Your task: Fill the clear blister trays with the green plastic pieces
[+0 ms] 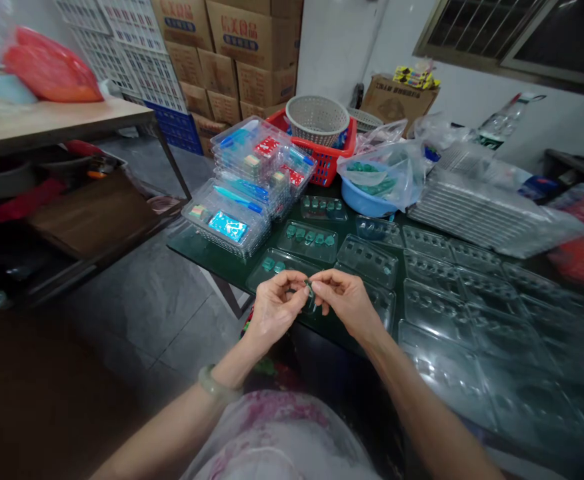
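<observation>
My left hand [279, 303] and my right hand [345, 297] meet over the table's near edge. Both have thumb and fingers pinched on one small green piece [311, 291], mostly covered by the fingertips. Just behind them is a clear plastic tray [257, 275] with a few green pieces [273, 265] in its slots. Farther back, another clear tray [299, 251] carries a row of similar green pieces. To the right of that, a clear tray [367, 260] has a single green bit near its right end.
Stacked clear boxes [222, 230] with pens stand at the left. Behind are a blue basin [367, 200] of green pieces under plastic and a red basket [325, 163]. Many clear trays [437, 303] spread across the right, beside a tall tray stack [477, 207]. Cartons [249, 40] line the wall.
</observation>
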### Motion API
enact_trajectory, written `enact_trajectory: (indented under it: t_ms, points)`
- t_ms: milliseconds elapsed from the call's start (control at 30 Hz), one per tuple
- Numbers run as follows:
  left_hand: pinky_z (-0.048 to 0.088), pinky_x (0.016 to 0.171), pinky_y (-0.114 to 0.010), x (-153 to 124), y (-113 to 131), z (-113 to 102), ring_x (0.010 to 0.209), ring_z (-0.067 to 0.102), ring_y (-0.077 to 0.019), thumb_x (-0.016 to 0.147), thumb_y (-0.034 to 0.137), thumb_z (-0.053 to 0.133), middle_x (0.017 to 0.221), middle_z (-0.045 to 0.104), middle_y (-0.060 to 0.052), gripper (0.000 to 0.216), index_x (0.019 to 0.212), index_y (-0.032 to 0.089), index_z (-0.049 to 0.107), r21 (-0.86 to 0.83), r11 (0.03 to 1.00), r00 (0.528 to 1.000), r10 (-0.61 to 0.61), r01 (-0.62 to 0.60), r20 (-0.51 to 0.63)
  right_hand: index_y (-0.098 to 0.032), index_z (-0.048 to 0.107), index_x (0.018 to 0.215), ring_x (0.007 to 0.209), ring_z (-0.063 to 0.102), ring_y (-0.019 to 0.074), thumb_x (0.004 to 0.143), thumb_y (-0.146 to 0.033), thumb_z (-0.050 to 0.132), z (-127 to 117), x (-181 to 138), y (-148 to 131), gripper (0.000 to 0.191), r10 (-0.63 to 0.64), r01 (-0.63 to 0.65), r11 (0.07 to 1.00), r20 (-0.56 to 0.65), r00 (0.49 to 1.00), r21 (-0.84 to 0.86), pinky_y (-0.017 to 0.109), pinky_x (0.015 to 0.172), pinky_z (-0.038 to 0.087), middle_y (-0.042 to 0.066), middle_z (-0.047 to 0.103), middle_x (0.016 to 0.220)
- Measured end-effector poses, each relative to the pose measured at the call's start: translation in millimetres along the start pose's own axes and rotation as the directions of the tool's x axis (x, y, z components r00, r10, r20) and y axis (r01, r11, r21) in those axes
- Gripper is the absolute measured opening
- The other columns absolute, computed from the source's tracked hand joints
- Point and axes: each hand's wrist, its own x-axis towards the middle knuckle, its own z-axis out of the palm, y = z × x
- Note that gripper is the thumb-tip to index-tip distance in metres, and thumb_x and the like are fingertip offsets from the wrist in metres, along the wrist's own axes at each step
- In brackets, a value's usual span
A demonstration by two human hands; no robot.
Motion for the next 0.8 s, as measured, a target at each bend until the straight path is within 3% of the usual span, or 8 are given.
enact_trajectory:
  t_ms: [67,233,333,433,567,733,800]
  points:
    - [0.039,0.048,-0.017,-2.8,1.1,0.0,0.055,0.05,-0.0076,0.07,0.02,0.06,0.07,0.058,-0.002,0.017,0.086,0.012,0.06,0.075,0.997,0.999,0.028,-0.026,-0.021,-0.015,0.062,0.086,0.053,0.052,0.0105,0.073,-0.031,0.059,2.8,-0.4,3.2,0.021,0.016,-0.016,1.0,-0.014,1.0,0.008,0.02,0.042,0.042,0.0,0.056,0.062]
    - [0.041,0.052,-0.019,-7.7,4.6,-2.4,0.064,0.054,-0.0102,0.071,0.013,0.055,0.08,0.059,-0.005,0.013,0.08,0.012,0.064,0.273,0.93,0.966,0.257,-0.247,-0.002,-0.015,0.062,0.084,0.054,0.053,0.0109,0.069,-0.029,0.062,2.8,-0.9,5.3,0.021,0.039,-0.038,0.999,-0.01,0.999,0.005,0.021,0.041,0.044,0.001,0.06,0.066]
    - [0.042,0.052,-0.019,-9.3,5.2,-4.0,0.062,0.054,-0.01,0.071,0.011,0.053,0.079,0.06,-0.005,0.014,0.079,0.013,0.065,0.31,0.908,0.955,0.296,-0.282,0.001,-0.014,0.062,0.082,0.049,0.052,0.0096,0.07,-0.029,0.061,1.4,-0.3,5.0,0.019,0.064,-0.068,0.994,0.048,0.997,0.087,0.022,0.043,0.044,0.0,0.058,0.059]
    - [0.043,0.055,-0.02,-10.5,3.7,-4.2,0.063,0.055,-0.0107,0.071,0.009,0.052,0.078,0.061,-0.005,0.014,0.077,0.013,0.064,0.308,0.917,0.962,0.273,-0.254,-0.022,-0.014,0.062,0.081,0.045,0.051,0.0083,0.07,-0.026,0.059,3.6,0.6,6.8,0.017,0.096,-0.102,0.986,0.049,0.994,0.129,0.021,0.043,0.044,-0.001,0.058,0.058]
    - [0.045,0.055,-0.02,-11.2,1.7,-3.7,0.063,0.056,-0.0106,0.071,0.015,0.057,0.082,0.061,-0.005,0.012,0.081,0.013,0.064,0.196,0.966,0.985,0.172,-0.166,-0.013,-0.014,0.061,0.076,0.045,0.049,0.0077,0.067,-0.022,0.057,11.2,0.9,8.5,0.012,0.094,-0.09,0.994,-0.067,0.993,0.064,0.019,0.04,0.041,-0.002,0.056,0.057]
    - [0.046,0.054,-0.02,-9.1,1.2,-7.4,0.056,0.055,-0.0096,0.07,0.022,0.062,0.066,0.06,-0.002,0.016,0.083,0.012,0.062,-0.007,1.0,1.0,0.003,-0.002,0.025,-0.015,0.059,0.078,0.051,0.05,0.0085,0.065,-0.016,0.052,17.5,0.2,6.7,0.014,0.031,-0.027,0.999,-0.104,0.994,0.04,0.018,0.042,0.041,-0.002,0.055,0.061]
    - [0.045,0.055,-0.02,-9.1,0.6,-8.9,0.058,0.055,-0.0094,0.07,0.02,0.061,0.071,0.06,-0.003,0.015,0.083,0.013,0.062,0.022,0.999,0.998,0.04,-0.041,0.042,-0.016,0.057,0.077,0.051,0.048,0.0078,0.065,-0.012,0.049,18.7,0.5,7.4,0.016,0.003,0.0,0.999,-0.105,0.994,0.032,0.018,0.044,0.039,-0.003,0.054,0.061]
